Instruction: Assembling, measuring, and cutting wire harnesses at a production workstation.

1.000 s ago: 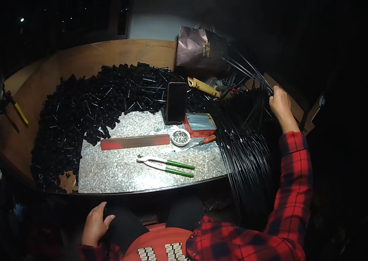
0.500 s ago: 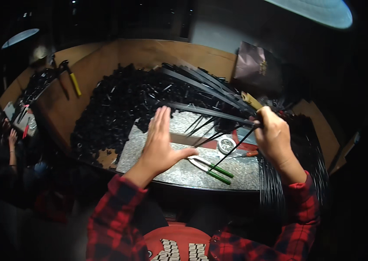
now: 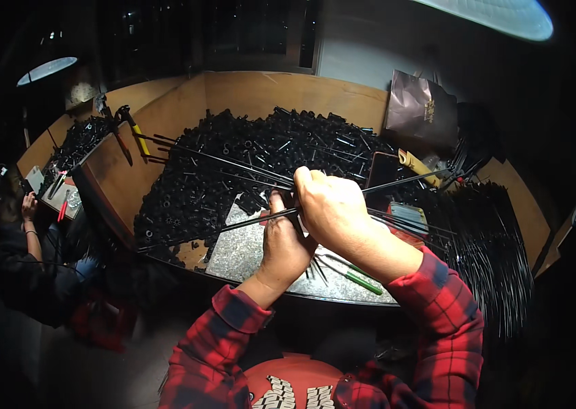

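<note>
My right hand [image 3: 334, 204] is closed round several long thin black rods [image 3: 247, 163], which fan out to both sides. Right beside it, my left hand [image 3: 282, 249] has its fingers curled on the same rods, close to the right fist. Where the two hands meet, part of the grip is hidden. Under my right forearm lie green-handled pliers [image 3: 364, 281], partly covered, on a speckled grey work surface [image 3: 230, 253].
Small black parts [image 3: 213, 153] form a large heap against the wooden tray wall [image 3: 267, 80]. Long black rods [image 3: 499, 252] hang over the right edge. A paper bag [image 3: 416, 112] and a yellowish roll [image 3: 416, 165] stand behind. At far left another person's hand [image 3: 29, 204] works.
My right hand has come left with the rods, and my left hand has moved right and closed on them. The hands now meet in the middle. The view has shifted slightly.
</note>
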{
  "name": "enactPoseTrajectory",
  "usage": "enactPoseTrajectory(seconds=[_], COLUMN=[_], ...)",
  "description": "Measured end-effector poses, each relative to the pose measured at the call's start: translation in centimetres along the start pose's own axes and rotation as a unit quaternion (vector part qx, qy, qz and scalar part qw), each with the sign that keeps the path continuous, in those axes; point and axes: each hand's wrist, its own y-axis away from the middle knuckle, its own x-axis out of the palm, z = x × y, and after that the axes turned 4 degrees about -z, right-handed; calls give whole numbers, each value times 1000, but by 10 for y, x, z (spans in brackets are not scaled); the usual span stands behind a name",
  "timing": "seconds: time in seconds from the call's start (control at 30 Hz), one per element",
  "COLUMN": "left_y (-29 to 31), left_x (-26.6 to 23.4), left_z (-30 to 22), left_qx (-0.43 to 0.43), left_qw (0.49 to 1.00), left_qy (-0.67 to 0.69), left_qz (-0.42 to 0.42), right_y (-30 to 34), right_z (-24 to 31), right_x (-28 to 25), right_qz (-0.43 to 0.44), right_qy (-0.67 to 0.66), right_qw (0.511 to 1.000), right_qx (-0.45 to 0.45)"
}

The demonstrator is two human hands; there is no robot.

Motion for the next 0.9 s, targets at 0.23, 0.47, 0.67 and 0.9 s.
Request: enactPoseTrajectory(seconds=[0.23, 0.47, 0.67, 0.9], left_y=[-40, -48, -76, -98], left_x=[-58, -81, -68, -33], left_z=[24, 4, 14, 22], left_qx=[-25, -58, -211, 44], left_qw=[946, 994, 961, 977], left_qy=[245, -6, 128, 122], left_qz=[-211, -97, 129, 170], right_y=[57, 91, 108, 136], right_z=[-12, 10, 13, 30], right_x=[-19, -60, -70, -25], right_qz=[110, 302, 327, 266], right_qy=[-68, -362, -501, -568], right_qw=[991, 849, 722, 642], right_qx=[33, 239, 348, 441])
